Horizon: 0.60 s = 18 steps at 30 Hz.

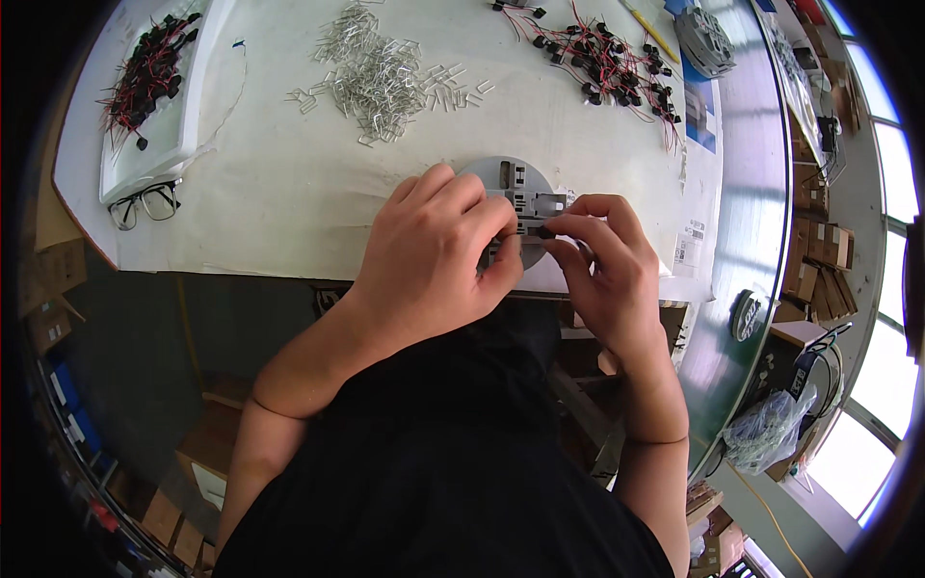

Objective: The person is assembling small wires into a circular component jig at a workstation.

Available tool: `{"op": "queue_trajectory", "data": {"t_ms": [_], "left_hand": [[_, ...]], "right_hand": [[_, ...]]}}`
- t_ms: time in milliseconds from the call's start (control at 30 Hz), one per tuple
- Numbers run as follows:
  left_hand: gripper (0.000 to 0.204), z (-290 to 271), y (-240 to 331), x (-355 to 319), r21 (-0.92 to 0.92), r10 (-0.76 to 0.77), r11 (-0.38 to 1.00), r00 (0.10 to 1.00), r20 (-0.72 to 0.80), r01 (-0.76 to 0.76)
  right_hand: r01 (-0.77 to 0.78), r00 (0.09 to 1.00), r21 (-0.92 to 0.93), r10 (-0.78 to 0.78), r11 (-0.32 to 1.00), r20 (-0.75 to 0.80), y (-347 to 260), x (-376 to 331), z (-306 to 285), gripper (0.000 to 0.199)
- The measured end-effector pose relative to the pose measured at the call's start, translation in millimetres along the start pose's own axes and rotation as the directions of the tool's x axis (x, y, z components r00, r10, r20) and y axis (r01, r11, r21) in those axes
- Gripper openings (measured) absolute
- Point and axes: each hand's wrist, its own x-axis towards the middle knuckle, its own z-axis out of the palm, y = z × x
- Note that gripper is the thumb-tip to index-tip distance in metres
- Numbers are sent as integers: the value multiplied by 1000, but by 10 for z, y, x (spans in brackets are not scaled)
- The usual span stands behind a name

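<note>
A round grey fixture with metal blocks and slots on top sits at the table's near edge, between my hands. From its left side, my left hand reaches over it, thumb and forefinger closed near the centre. What those fingers hold, if anything, is hidden. On the other side, my right hand pinches a small black part between thumb and forefinger, at the right edge of the metal blocks. Whether that part has wires cannot be made out. My left hand covers the fixture's left portion.
Beyond the fixture lies a pile of U-shaped metal wire pieces. Black parts with red wires are heaped at the far right, more in a white tray at left. Eyeglasses, a yellow pencil and a grey round metal device lie around.
</note>
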Motion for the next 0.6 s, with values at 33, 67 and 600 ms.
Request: {"op": "queue_trajectory", "data": {"t_ms": [33,67,600], "left_hand": [[9,-30,1,10,-82,-9,997,1000,14,10],[9,-63,0,22,-164,-16,986,999,29,20],[14,-170,12,44,-759,8,646,994,111,80]], "right_hand": [[2,1000,-1,-2,1000,2,8,5,-4,21],[70,997,139,-66,988,-34,22,10,-1,21],[-167,983,985,82,39,164,-63,-43,212,23]]}}
